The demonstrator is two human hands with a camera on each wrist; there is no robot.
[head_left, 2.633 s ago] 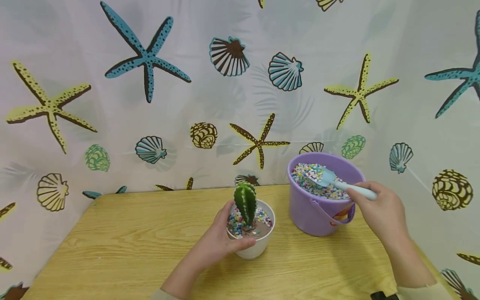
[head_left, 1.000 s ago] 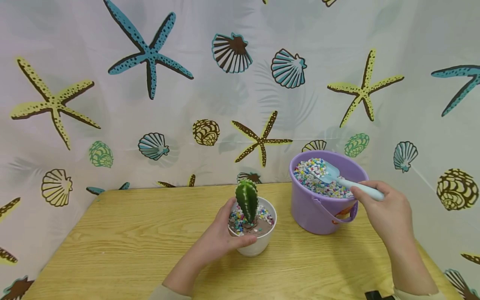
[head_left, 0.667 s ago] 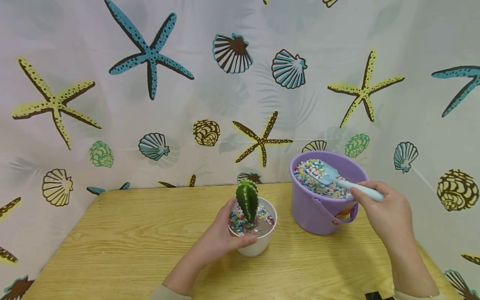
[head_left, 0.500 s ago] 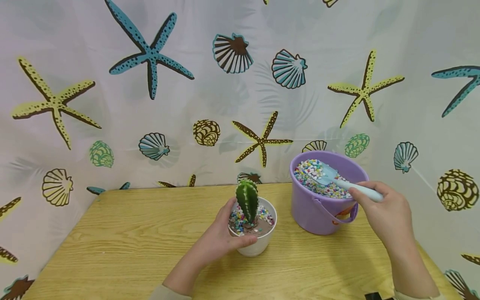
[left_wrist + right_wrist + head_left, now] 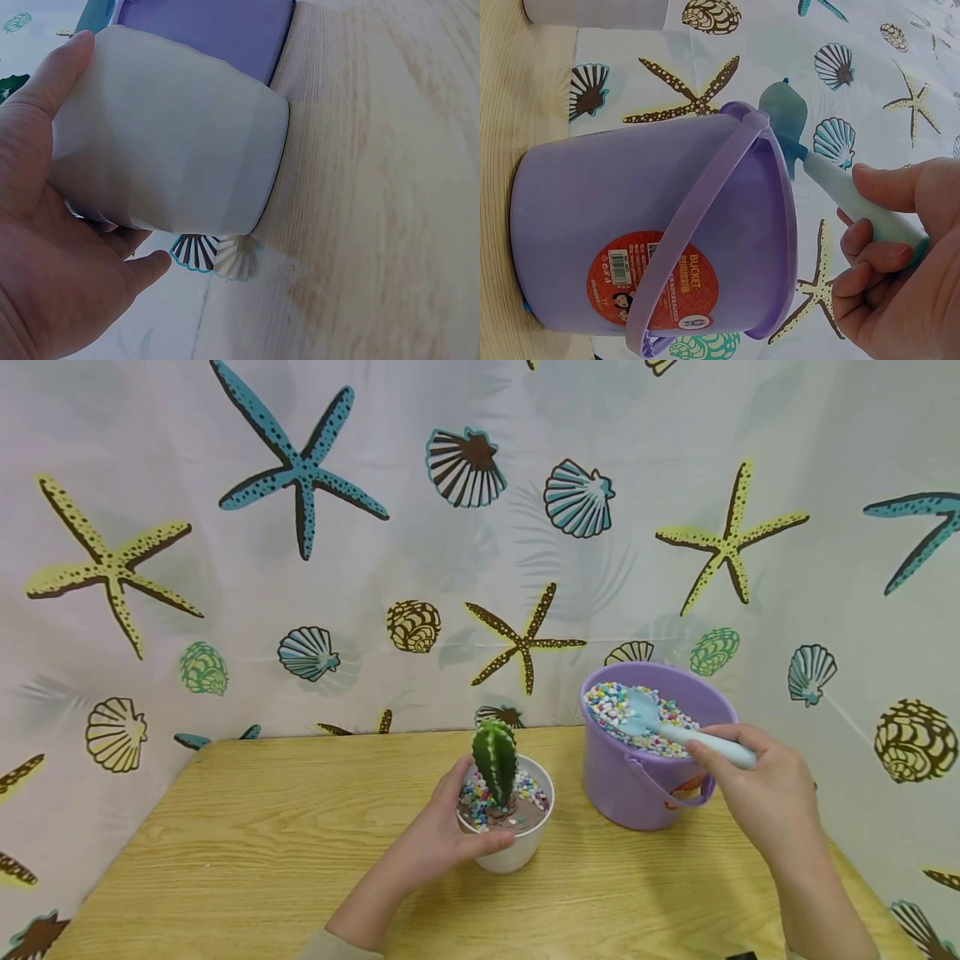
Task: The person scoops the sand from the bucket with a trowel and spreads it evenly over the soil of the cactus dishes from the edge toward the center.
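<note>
My left hand [image 5: 438, 843] grips a white pot [image 5: 510, 856], thumb in front and fingers round its left side. A green ribbed cactus [image 5: 495, 764] stands in it, in brown soil partly covered with coloured pebbles. The left wrist view shows the pot's smooth side [image 5: 172, 135] close up. In my right hand [image 5: 772, 802] is the handle of a light blue toy shovel [image 5: 708, 743]. Its blade, heaped with pebbles, is over the left part of the purple bucket [image 5: 618, 789]. In the right wrist view, the shovel [image 5: 840, 184] rises above the bucket's rim, fingers curled round its handle.
Multicoloured pebbles [image 5: 663, 746] fill much of the bucket, which stands right of the pot with its handle hanging in front. The wooden table [image 5: 300, 827] ends at a curtain [image 5: 360, 568] printed with starfish and shells. A dark object [image 5: 742, 956] shows at the bottom edge.
The shovel has moved slightly left with its pebbles, toward the bucket's left rim, and my right hand has gone with it. My left hand and the pot have stayed in place.
</note>
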